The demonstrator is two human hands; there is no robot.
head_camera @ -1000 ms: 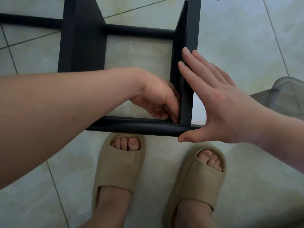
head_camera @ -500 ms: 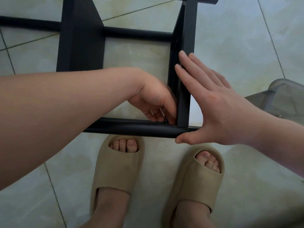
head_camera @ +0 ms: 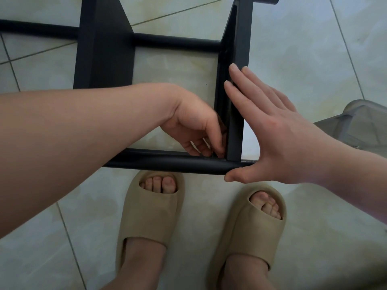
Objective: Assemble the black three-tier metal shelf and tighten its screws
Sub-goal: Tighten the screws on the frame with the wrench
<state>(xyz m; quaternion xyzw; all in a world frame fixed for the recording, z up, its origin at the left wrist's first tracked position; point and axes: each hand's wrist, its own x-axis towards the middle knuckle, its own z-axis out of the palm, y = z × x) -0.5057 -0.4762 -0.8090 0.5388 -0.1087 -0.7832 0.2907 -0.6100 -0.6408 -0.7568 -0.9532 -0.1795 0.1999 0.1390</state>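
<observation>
Moved: almost nothing. Your left hand [head_camera: 194, 130] has only shifted its fingertips [head_camera: 217, 149] slightly at the inner corner; your right hand [head_camera: 278, 139] is as it was.

- Item: black metal shelf frame [head_camera: 104, 49], lying on the tiled floor [head_camera: 314, 59] just ahead of your slippers [head_camera: 150, 206].
- Left hand: fingers curled into the joint where the round tube [head_camera: 167, 162] meets the flat upright [head_camera: 240, 49]. Whether they hold anything cannot be told.
- Right hand: spread flat, fingers braced on the upright's outer face, thumb at the tube's end, gripping nothing.
- Handling: probably rigid, moderately light and smooth-coated. Hold it by the tubes near the joints.
- Nearby: grey plastic bin [head_camera: 360, 122].
</observation>
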